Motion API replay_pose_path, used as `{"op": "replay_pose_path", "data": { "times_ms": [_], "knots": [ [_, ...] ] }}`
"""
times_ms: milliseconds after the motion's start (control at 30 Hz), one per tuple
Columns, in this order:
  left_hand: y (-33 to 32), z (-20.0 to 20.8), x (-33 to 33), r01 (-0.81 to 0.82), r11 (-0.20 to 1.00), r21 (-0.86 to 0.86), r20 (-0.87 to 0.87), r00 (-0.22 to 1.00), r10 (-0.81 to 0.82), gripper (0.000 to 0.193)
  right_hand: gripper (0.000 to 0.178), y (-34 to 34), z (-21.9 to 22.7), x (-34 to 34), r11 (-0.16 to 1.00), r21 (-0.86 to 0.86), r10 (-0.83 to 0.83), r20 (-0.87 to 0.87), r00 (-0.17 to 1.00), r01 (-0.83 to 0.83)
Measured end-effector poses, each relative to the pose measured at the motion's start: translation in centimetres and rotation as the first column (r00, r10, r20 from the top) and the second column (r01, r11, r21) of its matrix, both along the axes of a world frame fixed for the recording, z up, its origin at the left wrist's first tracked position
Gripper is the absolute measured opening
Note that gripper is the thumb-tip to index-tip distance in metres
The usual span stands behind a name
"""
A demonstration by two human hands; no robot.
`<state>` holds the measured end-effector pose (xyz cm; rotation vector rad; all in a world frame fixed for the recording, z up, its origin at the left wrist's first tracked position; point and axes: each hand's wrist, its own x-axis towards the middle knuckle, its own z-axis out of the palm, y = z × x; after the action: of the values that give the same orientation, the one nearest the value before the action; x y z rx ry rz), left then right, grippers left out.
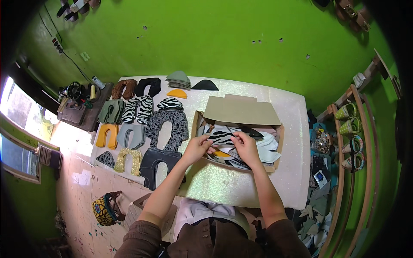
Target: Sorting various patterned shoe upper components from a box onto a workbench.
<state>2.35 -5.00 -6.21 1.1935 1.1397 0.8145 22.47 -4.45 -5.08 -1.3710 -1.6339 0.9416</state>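
A zebra-print cut piece (221, 136) is stretched between my two hands, above an open cardboard box (241, 110). My left hand (198, 149) pinches its left end, and my right hand (244, 145) grips the right end between thumb and fingers. Beneath them the box is heaped with loose scraps: white pieces (268, 147) on the right, a black piece (253, 133) at the back and a yellow one (221, 153) near the front. The box's flap stands raised on the far side. What lies deeper in the box is hidden.
Stacks of U-shaped cut pieces, among them grey (131, 136), gold (127, 161) and black (160, 163), lie on the table's left. Green half-round pieces (178, 80) sit at the back. A sewing machine (74, 91) stands left; a shoe rack (344, 172) is at right.
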Motion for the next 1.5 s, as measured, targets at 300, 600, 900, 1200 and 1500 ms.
{"op": "replay_pose_path", "data": {
  "times_ms": [300, 600, 900, 1200, 1500],
  "knots": [
    [-0.8, 0.9, -3.7, -0.22, 0.973, 0.071, -0.061, 0.973, 0.225, 0.021, 0.014, -0.4, 0.2, -5.3, 0.997, 0.07, -0.046, 0.16, 0.986, 0.036],
    [1.7, 0.6, -11.5, -0.108, 0.992, 0.066, -0.061, 0.992, 0.112, 0.017, 0.01, 2.2, 0.2, -12.6, 0.896, 0.411, -0.267, 0.198, 0.943, 0.168],
    [5.8, -1.0, -18.2, -0.295, 0.946, 0.132, -0.063, 0.95, 0.305, 0.018, 0.007, 4.5, 1.0, -21.2, 0.872, 0.41, -0.381, 0.228, 0.896, 0.267],
    [12.0, -4.0, -21.7, -0.263, 0.891, 0.372, -0.369, 0.838, 0.401, 0.018, 0.014, 10.5, -4.0, -26.7, 0.868, 0.27, -0.492, 0.349, 0.798, 0.417],
    [15.7, -5.1, -22.4, 0.045, 0.859, 0.51, -0.666, 0.653, 0.361, 0.023, 0.016, 14.0, -6.3, -26.9, 0.873, 0.325, -0.482, 0.461, 0.745, 0.364]
  ]
}}
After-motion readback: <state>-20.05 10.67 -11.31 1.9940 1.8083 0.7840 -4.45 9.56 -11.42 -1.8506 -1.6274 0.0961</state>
